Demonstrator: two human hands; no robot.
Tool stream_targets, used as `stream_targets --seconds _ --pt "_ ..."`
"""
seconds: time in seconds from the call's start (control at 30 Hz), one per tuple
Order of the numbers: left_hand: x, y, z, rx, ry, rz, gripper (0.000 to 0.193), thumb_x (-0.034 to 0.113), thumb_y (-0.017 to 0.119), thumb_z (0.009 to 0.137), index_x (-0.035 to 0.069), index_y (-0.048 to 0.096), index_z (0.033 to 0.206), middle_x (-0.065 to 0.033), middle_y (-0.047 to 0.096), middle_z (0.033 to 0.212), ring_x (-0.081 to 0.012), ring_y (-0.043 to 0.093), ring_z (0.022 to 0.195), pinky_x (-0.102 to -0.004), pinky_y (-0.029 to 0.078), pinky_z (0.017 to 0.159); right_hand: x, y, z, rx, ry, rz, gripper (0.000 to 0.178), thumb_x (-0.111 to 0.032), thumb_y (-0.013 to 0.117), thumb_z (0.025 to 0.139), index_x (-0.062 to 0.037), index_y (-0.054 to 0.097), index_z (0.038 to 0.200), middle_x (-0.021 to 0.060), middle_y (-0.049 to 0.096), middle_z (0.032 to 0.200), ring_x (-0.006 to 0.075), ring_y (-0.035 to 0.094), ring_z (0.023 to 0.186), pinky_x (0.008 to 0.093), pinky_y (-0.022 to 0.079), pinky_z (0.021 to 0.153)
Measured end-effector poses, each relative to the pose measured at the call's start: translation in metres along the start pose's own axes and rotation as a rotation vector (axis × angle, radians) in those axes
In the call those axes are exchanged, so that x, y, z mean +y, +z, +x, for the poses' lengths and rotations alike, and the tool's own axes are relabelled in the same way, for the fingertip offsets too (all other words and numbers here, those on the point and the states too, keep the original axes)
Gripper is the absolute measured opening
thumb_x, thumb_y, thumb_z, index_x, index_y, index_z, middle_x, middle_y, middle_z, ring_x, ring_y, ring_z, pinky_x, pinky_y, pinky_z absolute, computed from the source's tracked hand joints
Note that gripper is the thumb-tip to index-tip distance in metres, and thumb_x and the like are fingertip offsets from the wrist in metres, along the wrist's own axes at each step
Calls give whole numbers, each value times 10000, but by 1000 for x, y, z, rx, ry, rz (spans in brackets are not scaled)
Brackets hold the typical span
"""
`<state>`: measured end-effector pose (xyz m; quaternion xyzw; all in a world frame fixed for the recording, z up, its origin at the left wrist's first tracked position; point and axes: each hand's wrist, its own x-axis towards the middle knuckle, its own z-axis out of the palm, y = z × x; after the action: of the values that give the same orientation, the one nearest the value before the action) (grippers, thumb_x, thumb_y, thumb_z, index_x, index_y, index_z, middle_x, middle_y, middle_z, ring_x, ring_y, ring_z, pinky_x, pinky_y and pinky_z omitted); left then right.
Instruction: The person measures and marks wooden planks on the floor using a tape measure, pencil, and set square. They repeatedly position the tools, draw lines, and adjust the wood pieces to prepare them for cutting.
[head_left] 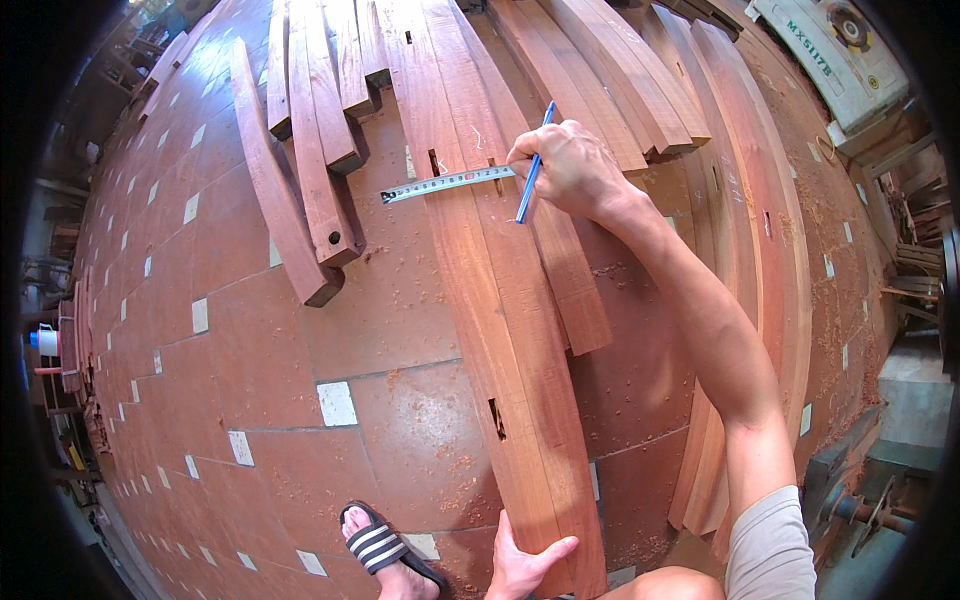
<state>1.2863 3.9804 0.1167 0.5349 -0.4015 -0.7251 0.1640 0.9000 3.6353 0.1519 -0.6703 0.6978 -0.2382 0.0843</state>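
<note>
Long reddish-brown wooden beams [500,330] lie in front of me, with a seam running along them and slots cut into the upper face. At the near end my left hand [522,565] grips the wood, thumb across the top. Farther up, my right hand [580,170] is closed around a blue pen [527,190], which slants upward between the fingers. From that same hand a tape measure's blade [445,183] stretches left across the beams, past a slot [434,162], its hooked end beyond the left edge. The tape's case is hidden by the hand.
Several loose timbers [320,180] lie at the far left, and more beams [590,70] at the far right. Long curved-looking planks [745,230] run along the right. A pale machine [835,60] stands at the upper right. Shavings dot the tiled floor [270,360]; my sandalled foot [385,550] is beside the beams.
</note>
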Motion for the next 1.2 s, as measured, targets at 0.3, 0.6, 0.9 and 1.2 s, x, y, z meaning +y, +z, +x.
stream_targets --seconds 0.3,0.6,0.9,1.2 --pt "-1 -2 -1 11 -36 33 978 181 990 776 -1 415 1545 -157 656 1417 -269 649 1299 -432 511 1129 -5 -1 0 11 0 -17 140 -123 744 871 -80 835 969 180 784 916 385 752 915 475 570 856" --pt "34 3 1 -70 -99 -48 876 266 985 810 -14 455 1448 -159 658 1363 -226 657 1250 -409 557 1063 -9 -12 -23 86 -20 -26 129 -86 713 852 -71 807 939 185 770 870 394 739 878 481 568 833" --pt "91 -31 76 253 404 -42 644 263 741 1045 44 469 1586 -80 624 1391 -181 618 1170 -356 539 991 -109 -51 -170 -70 9 255 99 -61 700 879 -68 797 899 199 733 751 401 769 738 493 616 729" --pt "146 -54 107 38 404 -371 215 258 666 1109 72 757 1167 10 734 944 -84 695 792 -253 600 716 -129 -67 -250 -172 139 231 114 -135 771 917 -33 801 957 203 767 862 411 756 848 489 599 792"
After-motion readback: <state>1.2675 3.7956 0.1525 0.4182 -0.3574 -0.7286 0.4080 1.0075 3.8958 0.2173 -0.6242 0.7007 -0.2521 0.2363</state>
